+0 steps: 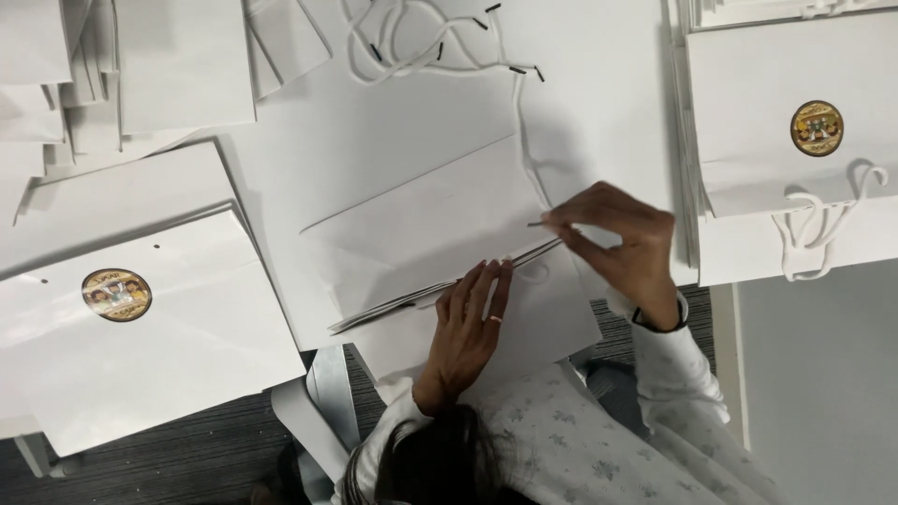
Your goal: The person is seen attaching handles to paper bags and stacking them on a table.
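flat white paper bag [426,229] right under the pinching fingers, mouth edge by them | white bag [122,365] far left of the grip, round gold-brown sticker [116,295] on it | white bag [795,112] to the right of the grip, same round sticker [816,128] | more plain white bags [178,56] up left

From up here I see a white table [599,84] taking up most of the view. Below its near edge lies dark grey ribbed carpet [196,440], with a pale metal table leg [332,383] standing on it. At lower right sits a flat grey-blue surface [823,374], possibly a wall or cabinet side. The light is soft and even.
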